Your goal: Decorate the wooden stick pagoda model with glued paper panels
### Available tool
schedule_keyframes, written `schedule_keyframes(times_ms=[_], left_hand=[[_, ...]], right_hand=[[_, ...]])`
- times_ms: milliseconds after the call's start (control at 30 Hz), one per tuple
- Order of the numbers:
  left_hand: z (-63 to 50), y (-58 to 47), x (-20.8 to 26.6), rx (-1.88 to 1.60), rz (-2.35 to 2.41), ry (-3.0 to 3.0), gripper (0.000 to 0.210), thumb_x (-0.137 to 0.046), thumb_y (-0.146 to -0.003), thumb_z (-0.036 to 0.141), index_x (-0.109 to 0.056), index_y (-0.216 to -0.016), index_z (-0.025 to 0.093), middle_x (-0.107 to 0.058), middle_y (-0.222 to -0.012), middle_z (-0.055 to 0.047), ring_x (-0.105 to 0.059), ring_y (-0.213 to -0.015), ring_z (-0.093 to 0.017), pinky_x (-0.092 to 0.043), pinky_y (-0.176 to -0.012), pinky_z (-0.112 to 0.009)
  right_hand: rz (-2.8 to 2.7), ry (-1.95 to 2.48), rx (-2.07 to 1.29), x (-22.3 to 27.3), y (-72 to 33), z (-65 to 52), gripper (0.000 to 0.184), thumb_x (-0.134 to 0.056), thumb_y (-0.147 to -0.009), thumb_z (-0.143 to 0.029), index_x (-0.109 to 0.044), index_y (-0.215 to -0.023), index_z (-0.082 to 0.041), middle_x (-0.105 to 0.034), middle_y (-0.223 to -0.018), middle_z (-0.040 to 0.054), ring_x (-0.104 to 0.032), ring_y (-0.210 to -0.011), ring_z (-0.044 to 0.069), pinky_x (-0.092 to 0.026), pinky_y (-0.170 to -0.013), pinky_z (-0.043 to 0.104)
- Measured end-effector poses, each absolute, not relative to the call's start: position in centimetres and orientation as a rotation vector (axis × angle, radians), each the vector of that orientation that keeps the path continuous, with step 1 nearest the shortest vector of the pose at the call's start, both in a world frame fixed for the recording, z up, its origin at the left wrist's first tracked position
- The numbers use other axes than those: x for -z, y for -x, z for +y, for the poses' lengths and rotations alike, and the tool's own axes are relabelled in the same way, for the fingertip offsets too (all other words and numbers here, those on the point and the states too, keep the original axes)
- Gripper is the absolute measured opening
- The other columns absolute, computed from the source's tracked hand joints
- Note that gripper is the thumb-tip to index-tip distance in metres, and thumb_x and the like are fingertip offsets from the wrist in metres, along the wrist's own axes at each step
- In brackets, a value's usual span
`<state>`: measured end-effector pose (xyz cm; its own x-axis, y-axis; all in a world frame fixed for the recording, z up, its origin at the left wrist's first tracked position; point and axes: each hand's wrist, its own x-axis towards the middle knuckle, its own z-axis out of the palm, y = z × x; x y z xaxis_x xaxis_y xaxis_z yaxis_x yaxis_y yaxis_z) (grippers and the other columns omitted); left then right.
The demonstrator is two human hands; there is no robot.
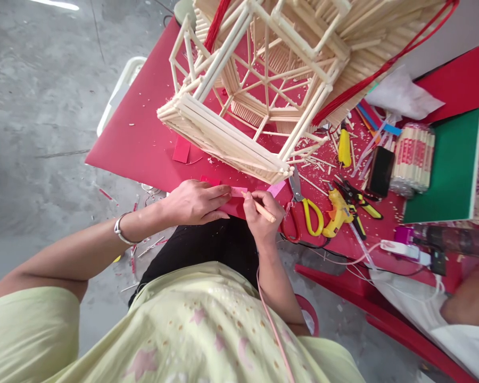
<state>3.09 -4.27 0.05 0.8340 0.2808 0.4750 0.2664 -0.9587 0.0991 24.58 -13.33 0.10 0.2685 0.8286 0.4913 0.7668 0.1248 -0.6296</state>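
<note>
Red counter [139,130], messy with stick scraps [313,185]

Right hand [264,215]'s grip is clamped on a wood-coloured pen [265,211], tip at a pink slip [239,192] near the counter's edge. Left hand [197,202]'s at the slip's other end, can't tell if it's pinching. Scissors [313,217] just beside the right; big stick model [227,137] beyond.

Red tabletop [139,141], clock from view centre | centre, near edge: pink slip [239,191] | 10: red paper piece [181,149] | 12: stick framework [229,134] | 2: yellow-handled tool [344,149] | 3, moving outward: scissors [296,191], glue gun [337,213], black phone [380,171], wrapped stick bundle [413,157]
</note>
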Motion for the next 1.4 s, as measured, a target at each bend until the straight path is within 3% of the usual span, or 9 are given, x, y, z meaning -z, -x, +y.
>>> schedule_keyframes(times_ms=[467, 867, 1400], left_hand=[[-4.23, -3.2, -0.19, -0.79, 0.457, -3.002, 0.049, -0.052, -0.104, 0.059, -0.073, -0.116, 0.016, -0.078, -0.119, -0.013, -0.07, -0.068, -0.015, -0.048, -0.057, -0.029], [-4.32, -2.94, 0.38, -0.77, 0.472, -2.933, 0.05, -0.053, -0.104, 0.057, -0.069, -0.129, 0.016, -0.076, -0.121, -0.014, -0.069, -0.071, -0.016, -0.048, -0.06, -0.029], [-4.28, -2.99, 0.18, -0.735, 0.476, -2.967, 0.05, -0.049, -0.105, 0.059, -0.071, -0.122, 0.017, -0.077, -0.121, -0.015, -0.071, -0.072, -0.017, -0.051, -0.059, -0.03]], right_hand=[[-1.473, 1.665, -0.089, -0.01, -24.54, -13.49, 0.014, -0.067, -0.095, -0.032, -0.067, -0.085, -0.023, -0.072, -0.072, -0.0008, -0.066, -0.062, 0.014, -0.052, -0.062, 0.025], [-1.516, 1.61, -0.094, -0.15, -24.58, -13.33, 0.013, -0.067, -0.095, -0.03, -0.067, -0.085, -0.022, -0.072, -0.073, -0.0001, -0.067, -0.063, 0.014, -0.053, -0.064, 0.025], [-1.405, 1.721, -0.1, 0.21, -24.38, -13.61, 0.013, -0.066, -0.093, -0.031, -0.067, -0.083, -0.022, -0.072, -0.073, 0.0, -0.066, -0.062, 0.014, -0.052, -0.061, 0.025]])
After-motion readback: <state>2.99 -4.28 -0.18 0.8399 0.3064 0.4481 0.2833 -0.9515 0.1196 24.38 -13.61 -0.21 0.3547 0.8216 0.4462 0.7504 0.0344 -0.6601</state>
